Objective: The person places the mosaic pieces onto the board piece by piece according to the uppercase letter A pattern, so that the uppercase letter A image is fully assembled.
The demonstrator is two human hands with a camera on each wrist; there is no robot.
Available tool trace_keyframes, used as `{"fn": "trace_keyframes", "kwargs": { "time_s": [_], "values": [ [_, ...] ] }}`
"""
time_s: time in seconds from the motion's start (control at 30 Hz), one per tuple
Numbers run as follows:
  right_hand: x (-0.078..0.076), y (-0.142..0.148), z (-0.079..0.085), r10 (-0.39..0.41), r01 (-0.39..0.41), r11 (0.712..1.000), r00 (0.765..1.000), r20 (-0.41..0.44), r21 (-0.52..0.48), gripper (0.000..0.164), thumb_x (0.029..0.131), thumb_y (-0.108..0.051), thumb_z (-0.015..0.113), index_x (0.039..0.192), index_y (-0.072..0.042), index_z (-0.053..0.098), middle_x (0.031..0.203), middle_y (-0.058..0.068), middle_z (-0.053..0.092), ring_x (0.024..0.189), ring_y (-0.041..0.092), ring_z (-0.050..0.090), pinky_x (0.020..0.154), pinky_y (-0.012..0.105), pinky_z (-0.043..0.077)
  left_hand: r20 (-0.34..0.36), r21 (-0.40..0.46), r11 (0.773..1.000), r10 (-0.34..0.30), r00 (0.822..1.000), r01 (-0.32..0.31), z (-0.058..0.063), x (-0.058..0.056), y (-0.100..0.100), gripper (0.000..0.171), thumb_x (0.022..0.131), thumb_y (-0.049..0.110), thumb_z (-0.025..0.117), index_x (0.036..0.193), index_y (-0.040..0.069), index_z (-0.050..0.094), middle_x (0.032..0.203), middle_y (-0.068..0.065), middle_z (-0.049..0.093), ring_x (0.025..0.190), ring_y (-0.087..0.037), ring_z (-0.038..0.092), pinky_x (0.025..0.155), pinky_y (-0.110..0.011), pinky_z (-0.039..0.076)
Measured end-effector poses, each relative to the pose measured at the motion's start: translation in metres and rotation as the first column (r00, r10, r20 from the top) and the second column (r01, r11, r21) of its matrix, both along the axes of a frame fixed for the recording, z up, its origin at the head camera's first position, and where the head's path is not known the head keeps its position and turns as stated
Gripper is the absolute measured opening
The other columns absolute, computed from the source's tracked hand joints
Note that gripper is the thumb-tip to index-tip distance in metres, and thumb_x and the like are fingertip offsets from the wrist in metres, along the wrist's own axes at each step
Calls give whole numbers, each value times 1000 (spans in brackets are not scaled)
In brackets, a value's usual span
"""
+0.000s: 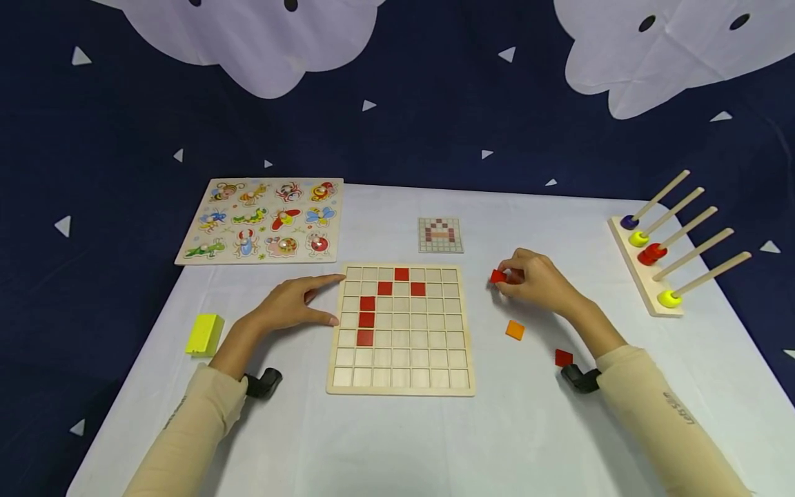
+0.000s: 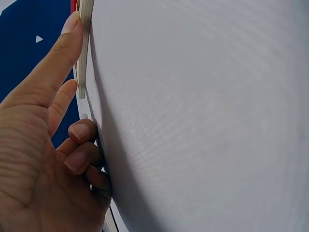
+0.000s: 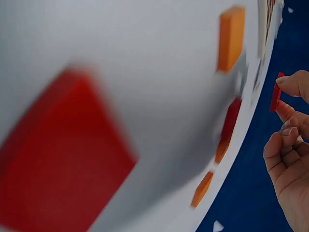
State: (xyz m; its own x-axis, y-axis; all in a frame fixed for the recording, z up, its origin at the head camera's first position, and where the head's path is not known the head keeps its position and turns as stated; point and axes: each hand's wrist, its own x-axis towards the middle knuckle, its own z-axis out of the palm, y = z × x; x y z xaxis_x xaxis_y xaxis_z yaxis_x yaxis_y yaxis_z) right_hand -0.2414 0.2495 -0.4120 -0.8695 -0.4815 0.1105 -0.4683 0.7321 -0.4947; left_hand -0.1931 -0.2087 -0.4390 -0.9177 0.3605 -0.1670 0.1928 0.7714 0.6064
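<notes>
A wooden grid board (image 1: 400,395) lies flat on the table, with several red square tiles (image 1: 367,319) set in its cells. My left hand (image 1: 292,302) is at the board's left edge, its index finger and thumb stretched out against the rim. In the left wrist view, the thumb (image 2: 58,58) touches the board's side while the other fingers bend loosely. To the right of the board, my right hand (image 1: 535,279) pinches a red square tile (image 1: 497,276) between thumb and fingertips. The right wrist view shows this pinched tile (image 3: 276,94) raised off the table.
An orange tile (image 1: 515,330) and a red tile (image 1: 564,357) lie near the right forearm. Behind the board is a small pattern card (image 1: 440,235). An insect puzzle (image 1: 261,221) lies back left, a yellow block (image 1: 204,335) left, and a peg stand (image 1: 646,269) right.
</notes>
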Motion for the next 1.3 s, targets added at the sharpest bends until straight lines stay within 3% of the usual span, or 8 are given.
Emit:
{"fn": "trace_keyframes", "kwargs": {
  "time_s": [0.53, 0.9, 1.3],
  "values": [
    [15, -60, 5, 161, -161, 987, 984, 77, -9, 23, 80, -12, 79, 101, -3, 74, 79, 5, 51, 73, 14, 45, 63, 26, 37, -10, 0, 1000, -4, 1000, 4, -2, -1, -1, 85, 71, 50, 86, 146, 33, 50, 73, 0, 39, 69, -15, 37, 63, -32, 30],
    [19, -86, 1, 283, -284, 958, 958, 45, 28, 22, 83, -14, 78, 100, -1, 74, 81, 3, 52, 72, 11, 46, 63, 24, 40, -10, 5, 1000, -5, 1000, 5, 0, 0, 0, 84, 71, 49, 86, 146, 32, 51, 73, 0, 38, 69, -15, 37, 64, -32, 30],
    [19, -96, 1, 310, -317, 945, 947, 85, 86, 11, 86, -12, 75, 96, -6, 73, 87, 2, 56, 77, 12, 49, 67, 27, 44, -8, 4, 1000, 0, 1000, 0, -1, -1, -1, 85, 71, 50, 86, 146, 34, 50, 72, 0, 38, 69, -15, 37, 64, -32, 30]
  ]
}}
